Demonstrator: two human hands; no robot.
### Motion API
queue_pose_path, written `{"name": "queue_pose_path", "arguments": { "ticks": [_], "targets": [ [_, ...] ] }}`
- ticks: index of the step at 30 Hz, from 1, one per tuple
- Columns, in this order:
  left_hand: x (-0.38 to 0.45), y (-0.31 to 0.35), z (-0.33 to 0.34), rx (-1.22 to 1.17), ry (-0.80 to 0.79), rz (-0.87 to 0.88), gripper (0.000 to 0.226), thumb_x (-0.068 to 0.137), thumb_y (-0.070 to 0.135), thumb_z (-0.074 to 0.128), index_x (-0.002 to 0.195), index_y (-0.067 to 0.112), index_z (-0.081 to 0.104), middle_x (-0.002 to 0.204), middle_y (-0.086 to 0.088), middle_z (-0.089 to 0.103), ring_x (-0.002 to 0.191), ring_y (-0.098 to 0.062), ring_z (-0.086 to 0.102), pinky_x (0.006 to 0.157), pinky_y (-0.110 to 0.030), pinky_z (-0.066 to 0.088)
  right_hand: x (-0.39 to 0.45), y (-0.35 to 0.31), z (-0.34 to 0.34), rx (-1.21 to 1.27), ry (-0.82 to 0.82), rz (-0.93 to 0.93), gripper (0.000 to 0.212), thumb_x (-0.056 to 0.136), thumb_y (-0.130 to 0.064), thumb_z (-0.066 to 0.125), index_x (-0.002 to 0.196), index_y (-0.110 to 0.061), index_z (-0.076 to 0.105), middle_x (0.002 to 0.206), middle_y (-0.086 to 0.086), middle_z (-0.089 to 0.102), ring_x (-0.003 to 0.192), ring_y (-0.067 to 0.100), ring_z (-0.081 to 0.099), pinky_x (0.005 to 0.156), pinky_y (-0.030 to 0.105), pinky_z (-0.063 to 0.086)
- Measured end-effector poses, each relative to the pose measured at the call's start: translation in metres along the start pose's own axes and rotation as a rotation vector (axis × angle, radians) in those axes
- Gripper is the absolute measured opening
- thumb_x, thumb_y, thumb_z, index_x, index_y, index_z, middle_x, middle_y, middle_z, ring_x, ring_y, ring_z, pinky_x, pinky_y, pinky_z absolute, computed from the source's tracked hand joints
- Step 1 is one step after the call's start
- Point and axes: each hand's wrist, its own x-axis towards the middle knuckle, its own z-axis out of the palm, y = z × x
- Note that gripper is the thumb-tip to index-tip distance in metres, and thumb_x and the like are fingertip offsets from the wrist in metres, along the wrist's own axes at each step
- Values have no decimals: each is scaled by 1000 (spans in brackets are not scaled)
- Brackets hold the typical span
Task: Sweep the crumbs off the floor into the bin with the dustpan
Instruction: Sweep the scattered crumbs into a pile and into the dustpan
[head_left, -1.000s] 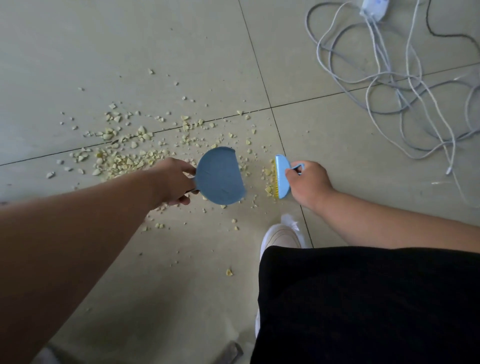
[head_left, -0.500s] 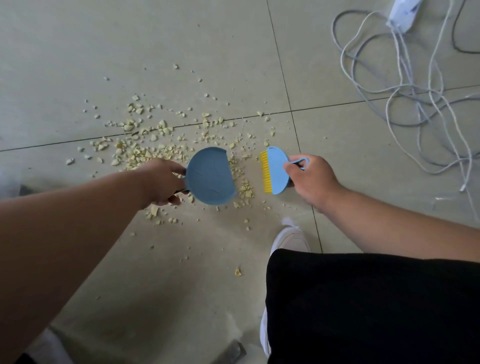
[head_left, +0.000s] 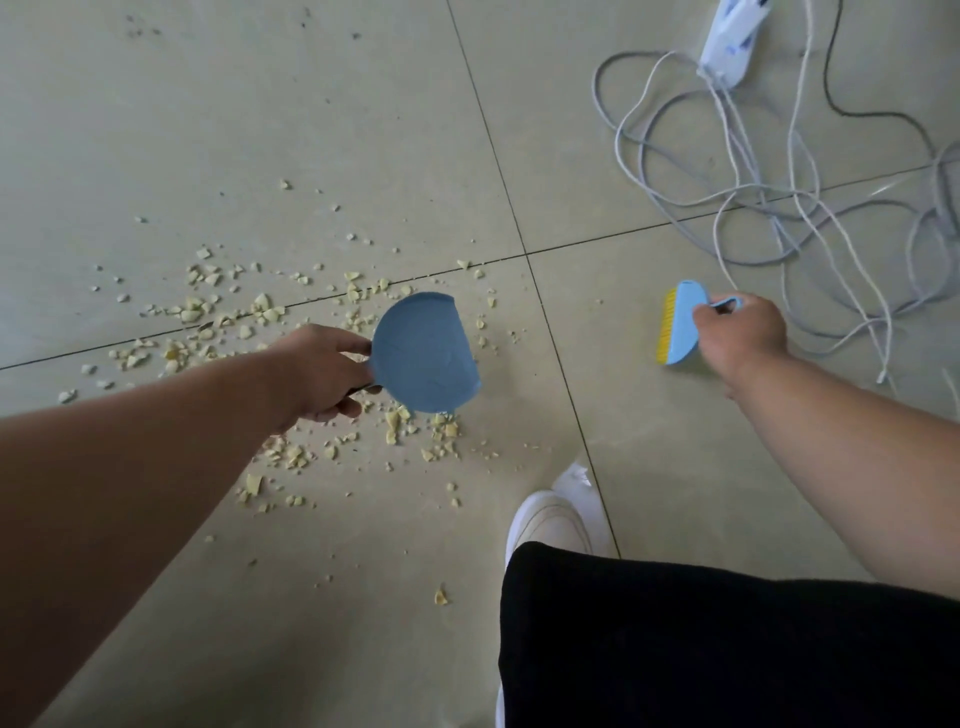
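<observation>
Pale yellow crumbs lie scattered over the tiled floor, mostly left of and below the centre. My left hand grips the handle of a small blue dustpan, held above the crumbs with its flat edge to the right. My right hand holds a small blue brush with yellow bristles facing left, well to the right of the dustpan and apart from the crumbs. No bin is in view.
A tangle of white and grey cables and a white power strip lie on the floor at the upper right, just beyond the brush. My white shoe and black trouser leg fill the lower right.
My right hand has pulled the brush away to the right, widening the gap to the dustpan. The dustpan has stayed over the crumbs. The view has shifted, and more crumbs show below the pan.
</observation>
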Motion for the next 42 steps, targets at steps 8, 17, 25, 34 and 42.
{"name": "queue_pose_path", "arguments": {
  "ticks": [8,17,25,34,42],
  "targets": [
    [17,3,-2,18,14,5,25,99,21,75,123,26,78,89,-6,83,54,-14,68,43,-21,47,-2,-11,39,33,-88,-95,33,91,-36,60,101,-5,69,88,16,71,75,25,61,66,33,48],
    [24,-9,-22,25,37,23,16,96,23,75,107,32,82,83,-5,82,55,-20,55,57,-30,46,-39,-64,84,-175,-324,-376,29,97,-27,52,82,-4,58,68,9,53,58,26,44,53,29,40],
    [9,-54,-59,16,153,21,20,95,13,75,109,25,83,63,-3,73,44,-19,48,43,-22,39,-75,-113,126,-382,-446,-573,24,97,-26,53,75,-15,52,67,-1,54,71,28,51,61,32,33],
    [-4,-97,-83,-50,168,-9,23,95,9,74,112,23,83,61,-3,71,49,-20,48,42,-21,38,-145,-150,179,-320,-645,-641,26,95,-25,53,95,-3,68,88,15,71,74,24,55,66,33,42],
    [4,-105,-104,-117,175,-2,22,95,13,75,108,30,82,61,-1,70,54,-22,47,48,-23,37,-92,-175,143,-48,-417,-461,26,85,-31,64,106,-19,74,99,2,75,94,23,72,84,34,58]
  ]
}}
